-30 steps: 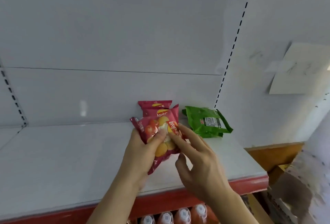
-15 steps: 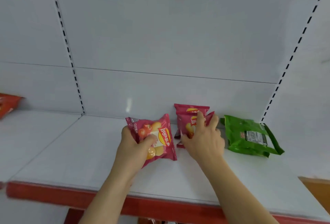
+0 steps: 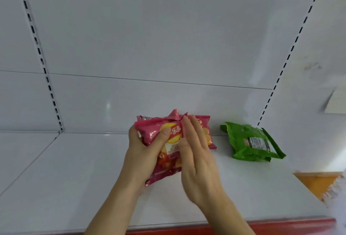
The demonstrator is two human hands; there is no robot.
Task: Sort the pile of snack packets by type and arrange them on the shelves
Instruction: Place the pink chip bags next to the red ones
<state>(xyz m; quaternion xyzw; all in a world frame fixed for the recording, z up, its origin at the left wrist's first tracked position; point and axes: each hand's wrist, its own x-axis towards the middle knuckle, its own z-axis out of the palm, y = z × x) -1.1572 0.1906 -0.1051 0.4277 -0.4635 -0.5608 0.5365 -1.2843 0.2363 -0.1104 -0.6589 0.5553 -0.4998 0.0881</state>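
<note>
Holding a red chip packet (image 3: 164, 141) in my left hand (image 3: 144, 152), thumb on its front and fingers curled behind, I bring it to the other red packets (image 3: 205, 131) at the back of the white shelf (image 3: 74, 178). My right hand (image 3: 196, 161) lies flat and straight against its edge, gripping nothing. I think this is the placing step; next I must set it beside its own kind, apart from the green packet (image 3: 250, 143).
</note>
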